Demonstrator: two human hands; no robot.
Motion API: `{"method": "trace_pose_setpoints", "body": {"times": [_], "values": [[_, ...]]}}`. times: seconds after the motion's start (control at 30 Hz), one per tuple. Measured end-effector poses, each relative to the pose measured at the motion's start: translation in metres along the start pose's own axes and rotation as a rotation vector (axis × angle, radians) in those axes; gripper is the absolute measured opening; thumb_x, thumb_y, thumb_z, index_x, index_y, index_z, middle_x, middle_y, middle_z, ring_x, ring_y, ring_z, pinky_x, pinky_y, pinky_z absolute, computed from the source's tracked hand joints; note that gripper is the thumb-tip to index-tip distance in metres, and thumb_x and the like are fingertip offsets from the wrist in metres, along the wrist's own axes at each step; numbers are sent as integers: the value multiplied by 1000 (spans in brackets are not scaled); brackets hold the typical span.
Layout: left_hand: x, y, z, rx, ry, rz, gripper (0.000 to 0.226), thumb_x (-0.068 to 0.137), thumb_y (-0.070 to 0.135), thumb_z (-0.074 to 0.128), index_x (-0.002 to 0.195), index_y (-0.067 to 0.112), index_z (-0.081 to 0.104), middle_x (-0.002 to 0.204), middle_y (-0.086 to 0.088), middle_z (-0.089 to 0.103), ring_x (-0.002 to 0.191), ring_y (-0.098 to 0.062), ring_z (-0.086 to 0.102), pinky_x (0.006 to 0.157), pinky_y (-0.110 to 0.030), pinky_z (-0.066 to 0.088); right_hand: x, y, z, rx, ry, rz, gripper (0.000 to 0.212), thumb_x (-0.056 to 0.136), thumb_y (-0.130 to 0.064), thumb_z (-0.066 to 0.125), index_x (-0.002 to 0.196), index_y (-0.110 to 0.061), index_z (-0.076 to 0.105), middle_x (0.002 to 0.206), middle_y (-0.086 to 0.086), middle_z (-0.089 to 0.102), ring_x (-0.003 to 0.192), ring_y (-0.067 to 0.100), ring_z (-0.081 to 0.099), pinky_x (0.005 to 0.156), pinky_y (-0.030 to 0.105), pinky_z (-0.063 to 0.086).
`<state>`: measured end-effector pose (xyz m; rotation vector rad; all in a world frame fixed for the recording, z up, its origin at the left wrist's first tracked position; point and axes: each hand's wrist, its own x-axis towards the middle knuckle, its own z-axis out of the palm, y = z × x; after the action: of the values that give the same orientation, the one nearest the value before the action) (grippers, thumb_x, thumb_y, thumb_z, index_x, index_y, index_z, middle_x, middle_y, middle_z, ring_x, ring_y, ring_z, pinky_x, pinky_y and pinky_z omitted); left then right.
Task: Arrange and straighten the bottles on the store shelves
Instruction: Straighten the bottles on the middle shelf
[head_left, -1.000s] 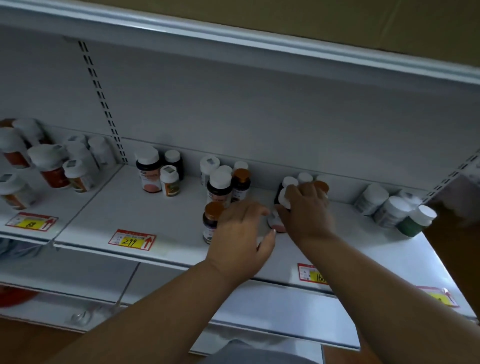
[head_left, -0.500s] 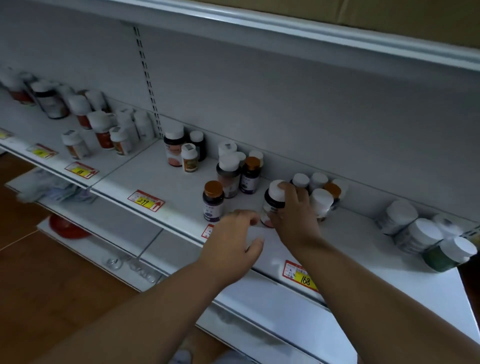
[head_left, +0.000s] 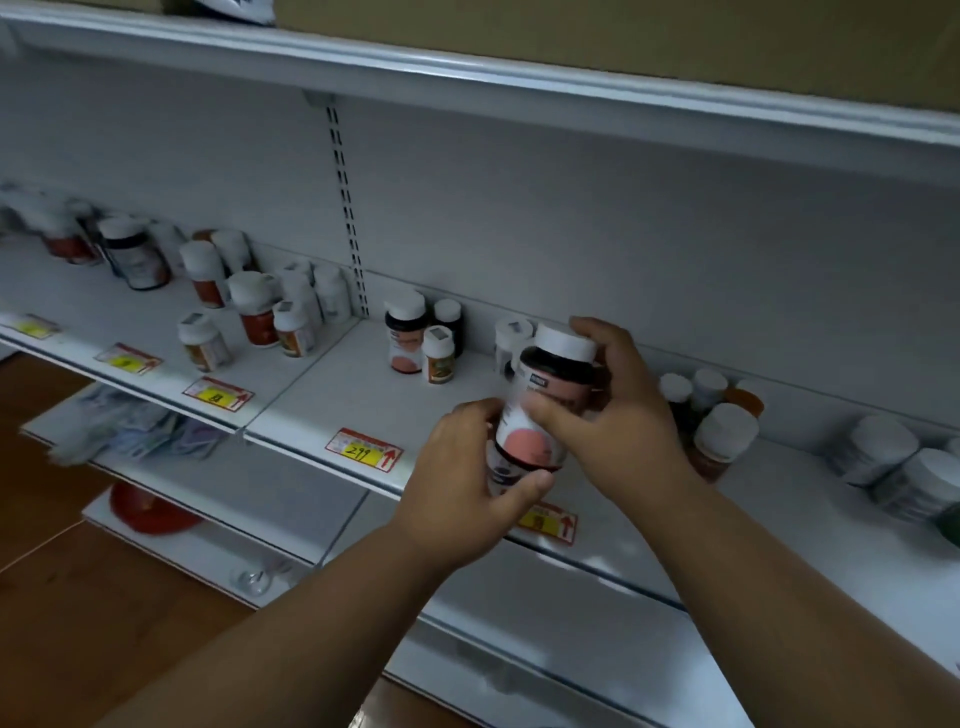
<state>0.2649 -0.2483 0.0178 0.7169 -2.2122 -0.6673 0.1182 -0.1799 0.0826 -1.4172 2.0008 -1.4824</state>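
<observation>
Lifted off the shelf (head_left: 332, 395) moments earlier, the dark bottle (head_left: 540, 410) sat tilted between my hands, left hand (head_left: 467, 478) curled round its base, right hand (head_left: 613, 415) wrapped near the white cap, ready for re-placing in line.

Your left hand (head_left: 462, 483) and right hand (head_left: 618, 415) are both bare, with no gloves, rings or watch showing. Behind each hand your forearms are bare too, uncovered all the way down to the bottom edge of the view, and no sleeve or cuff reaches into sight on either arm.
</observation>
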Motion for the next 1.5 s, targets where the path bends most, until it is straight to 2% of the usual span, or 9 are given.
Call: {"method": "trace_pose_setpoints", "body": {"times": [0.2, 0.3, 0.53, 0.7, 0.9, 1.1, 1.23, 1.4, 1.5], "values": [[2, -96, -84, 38, -97, -31, 85, 71, 77, 56, 136, 26, 41, 124, 10, 52, 111, -8, 48, 90, -26, 42, 14, -41, 110, 80, 2, 1, 66, 72, -26, 83, 122, -44, 44, 105, -28, 56, 94, -15, 58, 73, 4, 46], [6, -131, -116, 6, -149, -21, 71, 70, 69, 66, 126, 30, 49, 113, 13, 58, 103, -9, 54, 86, -34, 49, 23, -53, 157, 103, -12, 28, 58, 78, -24, 78, 121, -43, 43, 111, -22, 58, 95, -12, 59, 75, 6, 47], [16, -197, -138, 260, -283, -55, 95, 72, 75, 60, 143, 16, 38, 140, -3, 48, 128, -19, 42, 106, -31, 33, 55, -36, 215, 1, -46, 130, 52, 77, -28, 75, 118, -40, 45, 115, -7, 58, 103, 8, 60, 90, 34, 51], [31, -234, -122, 434, -369, 8, 94, 68, 83, 50, 132, 14, 49, 128, -7, 56, 117, -26, 52, 99, -36, 42, 67, -15, 244, -71, -53, 173, 53, 74, -27, 78, 110, -41, 42, 110, -17, 53, 103, 4, 54, 81, 18, 39], [39, -257, -111, 434, -343, 58, 83, 76, 79, 47, 117, 8, 59, 113, -9, 59, 106, -28, 54, 88, -37, 42, 73, -4, 271, -139, -56, 193, 59, 73, -26, 79, 120, -31, 45, 125, -8, 48, 113, 6, 47, 90, 19, 35], [34, -264, -103, 488, -388, 77, 94, 78, 81, 42, 124, 0, 57, 126, -19, 57, 123, -36, 49, 100, -46, 39, 66, -6, 279, -223, 6, 170, 61, 76, -23, 78, 127, -20, 45, 123, -7, 46, 108, 1, 42, 83, -3, 27], [33, -265, -104, 519, -415, 84, 96, 77, 81, 39, 123, -1, 56, 129, -23, 55, 123, -39, 49, 100, -50, 40, 66, -11, 276, -239, -11, 228, 59, 78, -23, 77, 126, -26, 43, 121, -13, 45, 107, 3, 44, 78, 7, 32], [36, -262, -113, 458, -423, 69, 88, 73, 78, 42, 114, 2, 59, 118, -19, 60, 112, -38, 55, 93, -45, 45, 59, -25, 273, -273, -14, 205, 68, 77, -23, 77, 135, -21, 41, 134, -3, 46, 118, 11, 46, 92, 18, 34], [38, -244, -132, 350, -301, 50, 73, 73, 67, 50, 111, 5, 58, 106, -13, 60, 97, -33, 58, 82, -40, 48, 48, -35, 260, -356, 97, 67, 70, 78, -33, 77, 137, -18, 44, 139, 0, 47, 126, 13, 44, 103, 25, 37]]}}
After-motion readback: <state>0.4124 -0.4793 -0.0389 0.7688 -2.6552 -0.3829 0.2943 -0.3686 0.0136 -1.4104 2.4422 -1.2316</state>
